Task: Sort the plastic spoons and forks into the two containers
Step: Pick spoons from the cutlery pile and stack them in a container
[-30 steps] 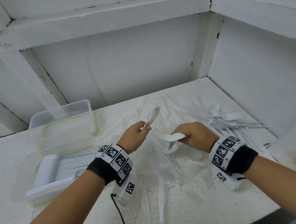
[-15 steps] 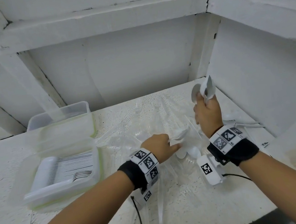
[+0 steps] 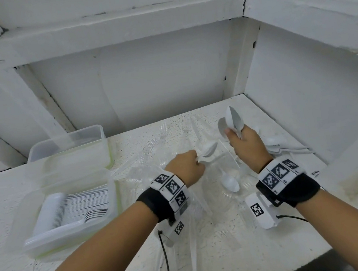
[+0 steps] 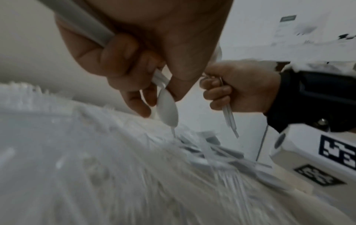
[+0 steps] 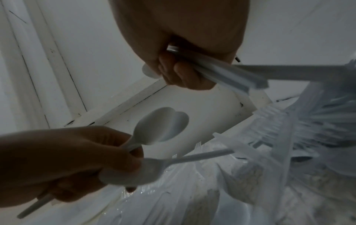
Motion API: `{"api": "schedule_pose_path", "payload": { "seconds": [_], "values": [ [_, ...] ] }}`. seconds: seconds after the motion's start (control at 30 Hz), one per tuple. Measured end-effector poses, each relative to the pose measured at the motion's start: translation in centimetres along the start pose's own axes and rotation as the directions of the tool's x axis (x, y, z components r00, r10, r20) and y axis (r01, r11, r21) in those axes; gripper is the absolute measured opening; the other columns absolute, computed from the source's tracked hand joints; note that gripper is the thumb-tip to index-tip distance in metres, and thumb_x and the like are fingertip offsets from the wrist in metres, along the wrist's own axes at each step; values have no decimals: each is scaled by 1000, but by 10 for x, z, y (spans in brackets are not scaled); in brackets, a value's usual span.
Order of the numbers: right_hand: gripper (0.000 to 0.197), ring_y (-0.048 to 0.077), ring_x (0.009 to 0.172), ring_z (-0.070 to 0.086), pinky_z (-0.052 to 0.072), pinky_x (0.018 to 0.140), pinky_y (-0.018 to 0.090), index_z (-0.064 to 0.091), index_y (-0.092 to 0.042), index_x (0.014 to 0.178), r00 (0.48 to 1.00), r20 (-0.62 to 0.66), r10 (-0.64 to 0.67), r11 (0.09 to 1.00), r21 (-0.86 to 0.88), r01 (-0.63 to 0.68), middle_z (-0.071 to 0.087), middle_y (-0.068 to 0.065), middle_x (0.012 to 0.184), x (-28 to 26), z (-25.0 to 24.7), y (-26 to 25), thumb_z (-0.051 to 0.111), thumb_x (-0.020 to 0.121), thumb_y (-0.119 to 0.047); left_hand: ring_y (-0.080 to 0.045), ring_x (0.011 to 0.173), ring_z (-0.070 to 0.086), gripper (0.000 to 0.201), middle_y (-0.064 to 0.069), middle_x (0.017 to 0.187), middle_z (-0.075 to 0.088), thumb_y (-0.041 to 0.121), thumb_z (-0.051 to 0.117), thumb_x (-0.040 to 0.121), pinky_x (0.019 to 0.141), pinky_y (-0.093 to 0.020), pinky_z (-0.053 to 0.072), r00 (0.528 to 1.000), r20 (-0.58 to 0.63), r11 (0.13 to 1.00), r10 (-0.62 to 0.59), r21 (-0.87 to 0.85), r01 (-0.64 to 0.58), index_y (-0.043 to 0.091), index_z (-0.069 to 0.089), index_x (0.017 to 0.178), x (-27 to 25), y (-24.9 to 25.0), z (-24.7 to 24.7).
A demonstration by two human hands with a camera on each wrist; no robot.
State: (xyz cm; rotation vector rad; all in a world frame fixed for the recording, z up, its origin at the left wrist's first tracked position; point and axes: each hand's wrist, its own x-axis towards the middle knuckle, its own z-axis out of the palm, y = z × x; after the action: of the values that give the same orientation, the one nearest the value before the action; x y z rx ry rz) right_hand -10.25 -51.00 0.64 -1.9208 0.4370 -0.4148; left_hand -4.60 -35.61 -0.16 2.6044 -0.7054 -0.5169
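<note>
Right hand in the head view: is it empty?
No: the right hand grips a bunch of white plastic spoons, bowls pointing up.

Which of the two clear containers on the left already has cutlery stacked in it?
The nearer container, closest to the left forearm, holds a neat row of white cutlery. The farther container behind it, by the back wall, looks empty.

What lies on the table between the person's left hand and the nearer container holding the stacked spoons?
In the head view, clear plastic forks lie between the left hand and the nearer container.
</note>
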Motion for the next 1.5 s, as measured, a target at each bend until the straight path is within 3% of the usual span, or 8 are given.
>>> {"api": "schedule_pose_path", "payload": {
  "seconds": [0.17,0.3,0.47,0.67,0.73,0.83,1.0,1.5],
  "values": [
    [8,-1,64,46,35,59,16,51,-24,88,986,153,-73,994,-66,84,49,-13,67,-7,5,-17,51,95,-28,-9,62,49,5,5,77,55,23,50,90,52,-22,35,985,-163,952,-62,-305,9,19,52,90,-11,-18,-31],
    [18,17,78,58,42,66,24,59,-12,98,935,307,-177,950,-197,244,63,5,86,-14,22,-33,53,93,-29,-11,68,53,5,3,79,60,22,57,87,54,-21,37,964,-258,903,-69,-427,-50,18,57,84,-23,-33,-45],
    [21,13,84,47,36,67,8,61,-7,105,852,468,-236,873,-283,397,45,0,95,-16,51,-40,55,93,-22,-5,42,35,17,4,62,56,23,55,91,39,-15,26,972,-192,722,-133,-691,-37,17,54,75,-42,-45,-52],
    [20,8,81,57,40,64,15,62,-11,107,825,552,-121,958,-153,244,62,-2,88,-24,74,-48,55,93,-24,-10,48,25,24,4,63,51,33,49,95,40,-18,19,977,-96,581,-188,-813,32,12,52,84,-62,-61,-56],
    [14,-6,59,55,38,53,9,57,-18,106,806,586,-79,990,-49,132,59,-16,70,-28,79,-49,56,93,-21,-8,44,25,41,7,64,54,46,42,95,40,-18,18,978,-56,500,-199,-865,52,8,55,97,-68,-66,-58],
    [6,0,39,38,31,40,16,51,-22,98,796,606,-3,994,87,-63,50,-11,61,-33,88,-49,55,93,-22,-7,42,27,48,2,76,62,52,29,97,41,-18,18,966,-54,407,-255,-912,57,14,58,96,-73,-73,-61],
    [16,4,38,30,29,36,18,51,-11,91,821,570,21,945,257,-202,53,4,73,-36,101,-55,49,96,-26,-7,45,32,22,2,77,56,26,39,99,42,-18,24,954,-157,576,-254,-817,19,15,57,91,-81,-85,-56],
    [21,4,34,28,26,36,18,53,-7,93,879,473,63,828,467,-310,49,3,64,-43,123,-73,46,98,-26,-12,70,48,22,6,74,52,26,43,98,63,-24,34,795,-600,942,-90,-311,-128,9,58,97,-76,-91,-38]
  ]
}}
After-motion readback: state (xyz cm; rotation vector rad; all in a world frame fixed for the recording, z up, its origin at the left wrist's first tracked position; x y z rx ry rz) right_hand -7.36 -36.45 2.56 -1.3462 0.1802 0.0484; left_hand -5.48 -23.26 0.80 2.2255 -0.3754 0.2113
